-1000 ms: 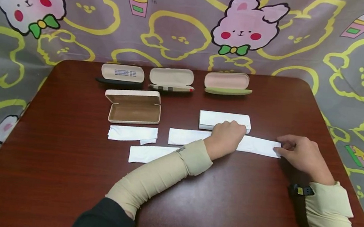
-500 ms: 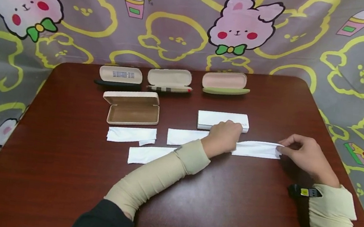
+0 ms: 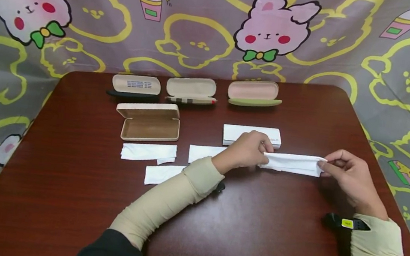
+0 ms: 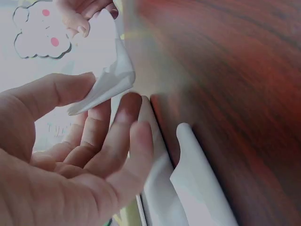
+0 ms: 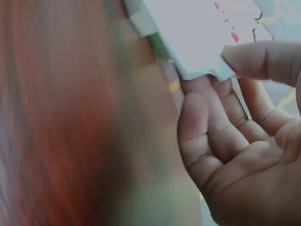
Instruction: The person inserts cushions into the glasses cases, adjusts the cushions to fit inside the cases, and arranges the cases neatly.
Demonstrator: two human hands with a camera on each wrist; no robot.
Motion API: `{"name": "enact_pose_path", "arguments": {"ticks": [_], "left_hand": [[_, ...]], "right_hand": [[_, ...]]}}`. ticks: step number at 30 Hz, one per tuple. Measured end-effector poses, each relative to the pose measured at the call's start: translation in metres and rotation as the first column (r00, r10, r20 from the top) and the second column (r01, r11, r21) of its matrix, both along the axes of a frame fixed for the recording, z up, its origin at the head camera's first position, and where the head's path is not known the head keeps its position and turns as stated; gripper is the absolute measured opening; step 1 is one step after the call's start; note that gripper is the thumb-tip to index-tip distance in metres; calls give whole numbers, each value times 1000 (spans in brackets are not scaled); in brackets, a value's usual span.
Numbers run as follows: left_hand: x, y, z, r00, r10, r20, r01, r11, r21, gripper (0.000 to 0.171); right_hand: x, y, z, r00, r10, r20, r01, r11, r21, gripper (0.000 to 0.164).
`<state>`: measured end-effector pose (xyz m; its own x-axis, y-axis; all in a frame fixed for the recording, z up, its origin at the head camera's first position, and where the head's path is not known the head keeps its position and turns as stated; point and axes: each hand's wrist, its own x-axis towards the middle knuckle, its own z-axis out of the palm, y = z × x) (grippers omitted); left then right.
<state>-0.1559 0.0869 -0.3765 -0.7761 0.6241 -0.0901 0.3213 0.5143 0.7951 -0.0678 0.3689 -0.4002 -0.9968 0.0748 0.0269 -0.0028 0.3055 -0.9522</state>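
Note:
Both hands hold a folded white cloth (image 3: 293, 163) stretched between them in front of a white glasses case (image 3: 233, 134). My left hand (image 3: 246, 151) pinches its left end between thumb and fingers. At the other end, my right hand (image 3: 352, 177) pinches the corner. In the left wrist view the cloth (image 4: 110, 70) hangs raised from the table, its folded layers showing. The right wrist view has the thumb pressing the cloth (image 5: 193, 42) against curled fingers. Another folded white cloth (image 3: 203, 153) lies to the left, partly hidden behind the left hand.
Two more folded white cloths lie at left: one cloth (image 3: 149, 152) and a lower cloth (image 3: 163, 175) partly under the left sleeve. An open brown-lined case (image 3: 150, 129) stands behind them. Along the back are open black (image 3: 137, 84), plaid (image 3: 191, 88) and green (image 3: 254, 93) cases.
The right cloth has been lifted off the table and narrowed by folding. My left hand has shifted slightly from pressing on it to pinching its left end; my right hand moved a little right.

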Motion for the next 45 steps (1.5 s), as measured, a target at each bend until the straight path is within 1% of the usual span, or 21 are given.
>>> {"name": "enact_pose_path", "arguments": {"ticks": [1,3,7,9,11,12,14,16,18,23,29,31,33,36,40,45], "left_hand": [[0,-2,0,999,18,43,-19,999,31,20],[-1,-7,0,993,56,105,-65,995,81,22],[-2,-18,2,972,118,204,-154,973,171,21],[-2,-24,3,962,125,242,-180,959,220,17],[-3,-31,4,951,119,286,-198,944,265,15],[-3,-34,5,942,116,315,-210,935,285,14],[-3,-41,7,927,116,356,-233,922,308,13],[-4,-48,10,915,133,381,-262,914,311,13],[-5,-55,12,910,145,388,-277,910,310,15],[-8,-70,18,916,151,371,-280,904,324,18],[-12,-90,19,890,195,413,-348,876,335,20],[-13,-98,20,886,208,415,-361,870,335,20],[-13,-105,21,885,218,410,-368,867,334,19],[-14,-116,23,892,240,384,-375,867,329,17],[-16,-126,25,897,270,350,-388,860,331,16],[-19,-140,28,894,308,324,-411,852,325,17]], "right_hand": [[0,-2,2,1000,-1,-17,1,1000,-27,12],[2,-8,6,999,-21,-44,21,1000,-13,21],[4,-20,14,998,-51,-44,56,992,117,35],[4,-26,17,997,-61,-37,66,985,162,37],[4,-32,19,997,-65,-33,70,981,181,37],[5,-35,20,997,-68,-34,73,980,187,36],[4,-42,23,997,-71,-41,78,978,193,34],[3,-49,26,997,-71,-38,77,979,188,31],[1,-57,28,997,-70,-28,74,982,175,29],[-5,-74,35,998,-56,1,55,987,150,28],[-15,-92,38,1000,-24,4,23,991,133,29],[-19,-98,37,1000,-11,-4,12,992,128,29],[-23,-104,38,1000,-5,-2,5,994,112,28],[-28,-114,38,1000,7,-3,-7,997,75,27],[-35,-126,38,1000,27,-5,-27,999,21,25],[-46,-139,36,997,62,-40,-62,998,-10,24]]}}
